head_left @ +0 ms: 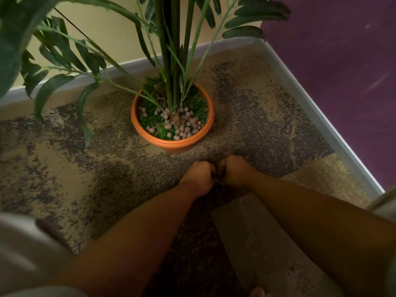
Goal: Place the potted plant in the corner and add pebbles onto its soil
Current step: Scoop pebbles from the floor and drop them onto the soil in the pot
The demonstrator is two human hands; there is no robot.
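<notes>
An orange pot (171,143) with a tall green palm-like plant (171,61) stands on the carpet near the corner of the room. Several round pale pebbles (184,125) lie on the green grass-like filling, mostly on the near and right side. Both my hands are just in front of the pot, low over the carpet, with fingers curled. My left hand (199,179) and my right hand (233,171) meet around something small and dark between them. What that thing is stays hidden.
A pale yellow wall (102,28) with a grey skirting board runs behind the pot. A purple wall (342,82) with grey skirting closes the right side. Speckled brown and tan carpet (85,168) covers the floor. A pale blurred shape (25,243) sits at the lower left.
</notes>
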